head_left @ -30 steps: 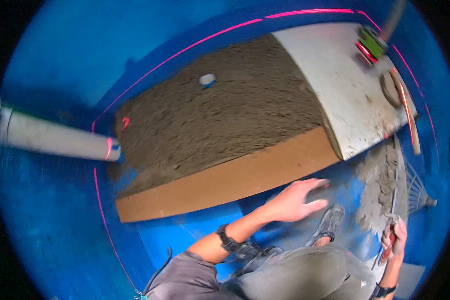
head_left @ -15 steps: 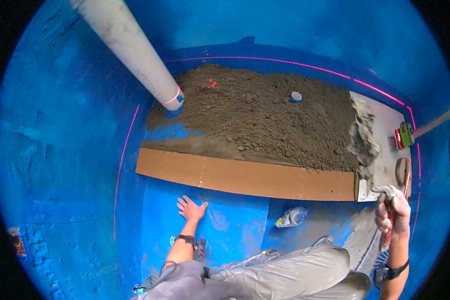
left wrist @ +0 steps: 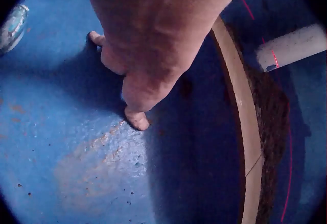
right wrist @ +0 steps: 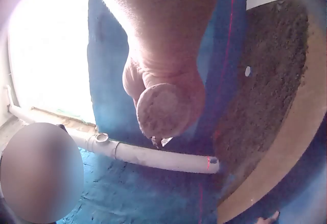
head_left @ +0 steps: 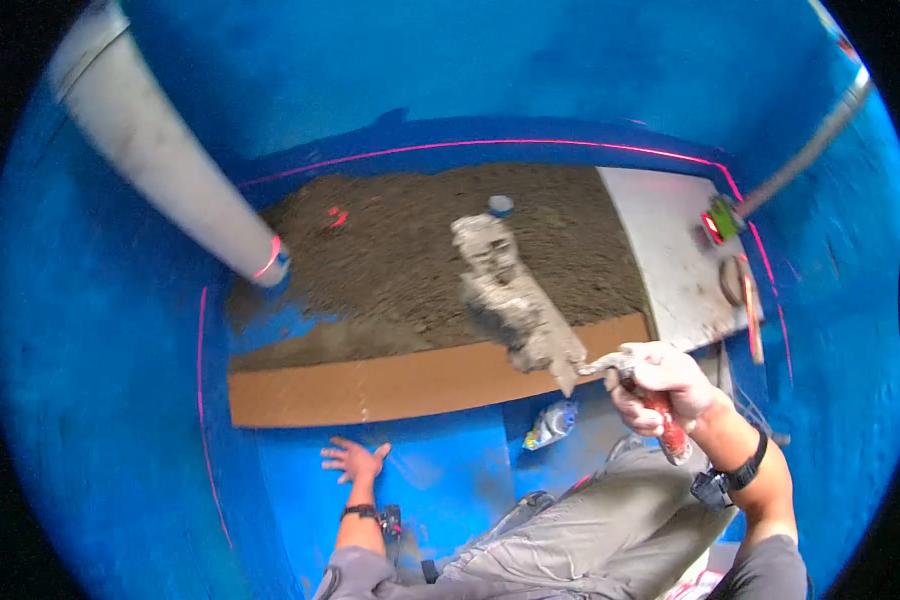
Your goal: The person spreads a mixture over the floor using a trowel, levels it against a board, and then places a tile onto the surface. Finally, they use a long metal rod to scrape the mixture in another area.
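Observation:
My right hand (head_left: 670,390) grips the red handle (head_left: 676,435) of a trowel (head_left: 567,372). A lump of wet grey mortar (head_left: 505,290) covers its blade, above the front part of a bed of rough, dark mortar (head_left: 410,260). In the right wrist view the round handle end (right wrist: 163,110) faces the camera and the blade is mostly hidden. Fingers spread, my left hand (head_left: 355,460) rests on the blue floor (head_left: 430,470), in front of the brown board (head_left: 300,396) edging the bed. The left wrist view shows its thumb and one fingertip on the floor.
A white tile (head_left: 660,250) lies at the bed's right end, with a green laser level (head_left: 725,218) and a mallet-like tool (head_left: 736,280). A grey pipe (head_left: 160,150) stands at left. A small capped stub (head_left: 500,206) pokes from the bed. Crumpled plastic (head_left: 550,425) lies near my legs.
The right hand has risen from the low right and swung left, carrying mortar on the trowel over the bed. The left hand has gone from mid-air left and down onto the floor.

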Demonstrator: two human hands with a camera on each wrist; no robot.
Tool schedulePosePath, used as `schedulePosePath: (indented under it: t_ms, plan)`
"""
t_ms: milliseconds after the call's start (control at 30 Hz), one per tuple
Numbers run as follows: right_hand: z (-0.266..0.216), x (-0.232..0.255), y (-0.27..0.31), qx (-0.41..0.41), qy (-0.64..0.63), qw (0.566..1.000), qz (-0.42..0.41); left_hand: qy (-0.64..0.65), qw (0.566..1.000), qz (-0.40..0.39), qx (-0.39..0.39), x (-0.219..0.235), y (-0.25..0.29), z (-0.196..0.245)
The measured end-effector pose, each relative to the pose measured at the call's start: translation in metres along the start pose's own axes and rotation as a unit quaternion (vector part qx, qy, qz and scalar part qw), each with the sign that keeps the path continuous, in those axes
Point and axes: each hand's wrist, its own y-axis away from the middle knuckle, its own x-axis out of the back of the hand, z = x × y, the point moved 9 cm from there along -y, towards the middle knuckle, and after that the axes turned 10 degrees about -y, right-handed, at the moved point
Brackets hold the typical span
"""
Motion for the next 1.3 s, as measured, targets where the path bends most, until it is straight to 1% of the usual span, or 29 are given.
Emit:
schedulePosePath:
  t_ms: [33,67,100,133,167,200,233,267,300,367,400,433,467,533,567,633,667,700,733,767,800,867,933,1000,1067,1133,1200,1233,1300]
  plan:
    - [0.001,0.007,0.003,0.003,-0.001,1.000,0.002,-0.014,1.000,-0.002,0.002,-0.008,-0.009,0.000]
    - [-0.001,0.012,0.000,0.002,0.001,1.000,0.010,-0.025,0.999,-0.012,-0.022,-0.015,-0.018,0.010]
    - [-0.005,0.014,0.004,0.004,0.005,1.000,0.005,-0.026,0.999,-0.017,-0.013,-0.019,-0.019,0.009]
    - [-0.011,0.016,0.010,0.014,0.001,1.000,0.026,-0.027,0.999,-0.024,-0.002,-0.024,-0.022,0.010]
    - [-0.016,0.014,0.013,0.033,0.016,0.998,0.050,-0.036,0.999,-0.031,-0.021,-0.029,-0.028,0.015]
    - [-0.020,0.013,0.016,0.049,0.031,0.996,0.074,-0.036,0.998,-0.041,-0.020,-0.035,-0.037,0.016]
    - [-0.021,0.015,0.022,0.038,0.031,0.992,0.114,-0.035,0.998,-0.052,-0.015,-0.046,-0.044,0.017]
    - [-0.018,0.022,0.028,0.051,0.032,0.989,0.132,-0.046,0.997,-0.058,-0.024,-0.060,-0.049,0.020]
    - [-0.012,0.034,0.036,0.062,0.067,0.985,0.143,-0.032,0.998,-0.048,-0.028,-0.070,-0.055,0.017]
    - [-0.015,0.054,0.032,0.079,0.124,0.974,0.170,-0.028,0.998,-0.040,-0.030,-0.081,-0.061,0.017]
    - [-0.017,0.068,0.032,0.089,0.147,0.969,0.176,-0.041,0.998,-0.036,-0.032,-0.081,-0.059,0.014]
    - [-0.020,0.077,0.030,0.082,0.169,0.966,0.181,-0.036,0.998,-0.029,-0.030,-0.080,-0.059,0.012]
    - [-0.018,0.094,0.027,0.093,0.172,0.966,0.169,-0.026,0.999,-0.022,-0.029,-0.079,-0.058,0.015]
    - [-0.020,0.118,0.022,0.081,0.214,0.954,0.196,-0.035,0.999,-0.013,-0.031,-0.073,-0.058,0.015]
    - [-0.014,0.130,0.022,0.078,0.208,0.955,0.196,-0.037,0.999,-0.006,-0.035,-0.072,-0.058,0.013]
    - [-0.009,0.156,0.029,0.072,0.250,0.942,0.211,-0.039,0.999,-0.002,-0.034,-0.068,-0.054,0.016]
    - [-0.004,0.166,0.033,0.070,0.247,0.943,0.210,-0.039,0.999,0.001,-0.034,-0.065,-0.051,0.015]
    - [0.000,0.177,0.038,0.071,0.284,0.929,0.226,-0.041,0.999,0.002,-0.031,-0.065,-0.049,0.013]
    - [0.001,0.188,0.042,0.071,0.320,0.913,0.242,-0.039,0.998,0.007,-0.042,-0.064,-0.047,0.015]
    - [0.004,0.198,0.045,0.074,0.327,0.910,0.243,-0.039,0.998,0.011,-0.054,-0.062,-0.045,0.016]
    - [0.009,0.204,0.046,0.071,0.320,0.912,0.246,-0.047,0.997,0.011,-0.054,-0.069,-0.051,0.010]
    - [0.015,0.216,0.048,0.082,0.274,0.920,0.267,-0.035,0.992,0.046,-0.112,-0.085,-0.069,0.011]
    - [0.022,0.224,0.048,0.091,0.266,0.920,0.272,-0.062,0.991,0.035,-0.115,-0.084,-0.055,0.018]
    - [0.020,0.231,0.060,0.101,0.257,0.918,0.286,-0.091,0.988,0.021,-0.126,-0.082,-0.041,0.036]
    - [0.021,0.232,0.068,0.105,0.247,0.920,0.287,-0.122,0.985,0.028,-0.120,-0.084,-0.053,0.032]
    - [0.015,0.223,0.077,0.119,0.229,0.922,0.288,-0.117,0.985,0.029,-0.124,-0.082,-0.053,0.037]
    - [0.000,0.219,0.090,0.146,0.241,0.906,0.315,-0.092,0.990,0.015,-0.104,-0.081,-0.051,0.035]
    - [-0.009,0.217,0.094,0.172,0.254,0.897,0.318,-0.091,0.991,0.013,-0.096,-0.082,-0.050,0.035]
    - [-0.023,0.207,0.104,0.210,0.285,0.871,0.342,-0.109,0.989,0.030,-0.092,-0.081,-0.053,0.038]
